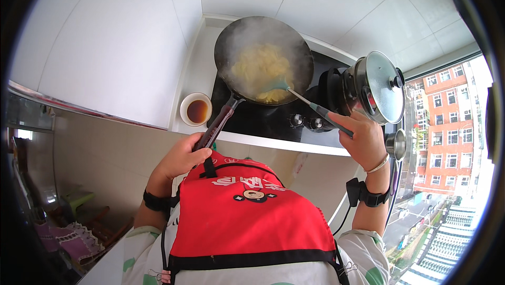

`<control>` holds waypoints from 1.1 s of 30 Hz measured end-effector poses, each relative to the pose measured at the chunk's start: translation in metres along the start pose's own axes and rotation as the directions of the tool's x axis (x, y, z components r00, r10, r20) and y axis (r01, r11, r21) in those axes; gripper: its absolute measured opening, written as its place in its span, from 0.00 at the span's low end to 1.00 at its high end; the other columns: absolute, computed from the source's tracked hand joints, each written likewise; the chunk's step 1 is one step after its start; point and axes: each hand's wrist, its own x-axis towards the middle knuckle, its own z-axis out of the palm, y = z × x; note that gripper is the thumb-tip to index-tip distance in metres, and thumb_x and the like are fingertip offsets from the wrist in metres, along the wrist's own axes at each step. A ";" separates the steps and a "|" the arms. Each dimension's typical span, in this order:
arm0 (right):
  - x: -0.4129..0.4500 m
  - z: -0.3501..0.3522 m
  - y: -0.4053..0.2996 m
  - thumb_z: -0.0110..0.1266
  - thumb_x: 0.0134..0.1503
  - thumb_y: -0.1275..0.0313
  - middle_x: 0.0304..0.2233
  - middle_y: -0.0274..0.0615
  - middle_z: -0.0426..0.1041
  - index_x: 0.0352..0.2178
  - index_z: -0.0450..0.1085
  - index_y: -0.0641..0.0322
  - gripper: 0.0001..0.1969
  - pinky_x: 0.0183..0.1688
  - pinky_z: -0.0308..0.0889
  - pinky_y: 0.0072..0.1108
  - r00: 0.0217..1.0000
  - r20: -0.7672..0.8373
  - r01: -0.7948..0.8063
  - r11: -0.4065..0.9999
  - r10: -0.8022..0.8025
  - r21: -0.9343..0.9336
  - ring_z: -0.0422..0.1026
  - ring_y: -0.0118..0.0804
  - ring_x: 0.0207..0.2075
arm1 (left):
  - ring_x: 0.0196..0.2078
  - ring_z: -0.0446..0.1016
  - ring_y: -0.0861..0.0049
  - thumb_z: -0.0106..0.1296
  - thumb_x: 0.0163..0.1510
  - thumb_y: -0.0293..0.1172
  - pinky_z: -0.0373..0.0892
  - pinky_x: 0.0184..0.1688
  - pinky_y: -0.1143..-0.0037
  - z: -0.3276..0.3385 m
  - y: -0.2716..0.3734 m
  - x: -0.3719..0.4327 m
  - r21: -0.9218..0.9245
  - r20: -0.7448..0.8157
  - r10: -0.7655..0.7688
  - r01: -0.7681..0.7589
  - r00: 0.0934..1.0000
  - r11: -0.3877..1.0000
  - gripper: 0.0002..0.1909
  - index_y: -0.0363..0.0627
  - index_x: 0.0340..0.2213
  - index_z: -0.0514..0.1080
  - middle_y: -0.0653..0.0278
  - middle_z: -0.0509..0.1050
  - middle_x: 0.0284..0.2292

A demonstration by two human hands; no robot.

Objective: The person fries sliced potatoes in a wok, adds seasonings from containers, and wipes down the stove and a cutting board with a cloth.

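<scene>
A dark wok point(225, 48) stands on the black cooktop, with pale yellow sliced food point(260, 64) steaming in it. My left hand point(183, 154) is closed around the wok's dark handle point(217, 125), which points down and left towards me. My right hand point(361, 139) grips the grey-green handle of a spatula point(302, 97). The spatula's teal head point(278, 84) rests in the lower right part of the food, partly veiled by steam. A white bowl point(184, 112) of dark brown liquid stands on the counter, left of the wok handle.
Right of the wok stands a steel pot point(353, 79) with a glass lid point(380, 87) tilted towards the window. Two control knobs point(307, 121) sit on the cooktop's front. A small steel cup or ladle point(395, 145) is by my right wrist. White wall panels enclose the back and left.
</scene>
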 end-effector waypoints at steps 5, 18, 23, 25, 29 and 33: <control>0.011 0.053 0.022 0.57 0.45 0.76 0.22 0.40 0.67 0.44 0.78 0.42 0.23 0.28 0.67 0.32 0.993 -0.089 -0.077 0.996 0.072 -0.053 0.71 0.44 0.24 | 0.25 0.63 0.90 0.53 0.58 0.32 0.61 0.26 0.84 0.001 0.003 0.000 -0.021 0.019 0.007 -0.006 1.000 1.000 0.14 0.36 0.43 0.69 0.74 0.67 0.24; -0.011 0.034 -0.002 0.57 0.45 0.77 0.23 0.43 0.70 0.44 0.79 0.50 0.22 0.29 0.67 0.31 0.992 -0.008 -0.120 0.952 0.128 0.281 0.72 0.45 0.24 | 0.17 0.59 0.91 0.49 0.58 0.29 0.56 0.18 0.84 0.011 0.010 -0.003 -0.049 -0.031 0.019 -0.020 0.999 0.999 0.17 0.35 0.47 0.67 0.74 0.64 0.19; -0.017 0.041 0.004 0.56 0.46 0.79 0.26 0.47 0.73 0.46 0.77 0.53 0.23 0.32 0.68 0.27 0.982 0.043 -0.190 0.962 0.185 0.198 0.73 0.44 0.27 | 0.17 0.59 0.90 0.48 0.58 0.29 0.55 0.17 0.84 0.010 0.005 -0.004 -0.056 -0.034 0.032 -0.033 0.999 0.998 0.15 0.35 0.45 0.67 0.74 0.64 0.19; -0.009 0.075 0.013 0.56 0.47 0.78 0.27 0.47 0.74 0.47 0.77 0.53 0.23 0.33 0.69 0.27 0.974 -0.062 -0.195 0.946 0.218 0.260 0.74 0.45 0.28 | 0.16 0.59 0.90 0.48 0.58 0.29 0.54 0.17 0.84 0.011 0.009 -0.002 -0.062 -0.016 0.016 -0.017 1.000 0.998 0.13 0.36 0.44 0.67 0.73 0.64 0.19; 0.015 0.107 0.005 0.56 0.47 0.74 0.25 0.45 0.73 0.46 0.77 0.47 0.22 0.33 0.70 0.33 0.929 -0.225 -0.182 0.893 0.293 0.411 0.74 0.50 0.29 | 0.19 0.61 0.90 0.51 0.57 0.31 0.58 0.20 0.84 0.008 0.011 -0.004 -0.080 -0.008 -0.028 0.027 1.000 0.996 0.17 0.34 0.46 0.68 0.73 0.66 0.20; 0.042 0.142 0.007 0.54 0.48 0.72 0.26 0.48 0.74 0.48 0.76 0.45 0.23 0.35 0.71 0.36 0.943 -0.200 -0.202 0.934 0.267 0.296 0.75 0.51 0.30 | 0.18 0.59 0.90 0.50 0.58 0.31 0.56 0.19 0.83 0.008 0.011 0.000 -0.086 0.012 -0.026 0.027 1.000 0.996 0.12 0.37 0.41 0.67 0.73 0.65 0.19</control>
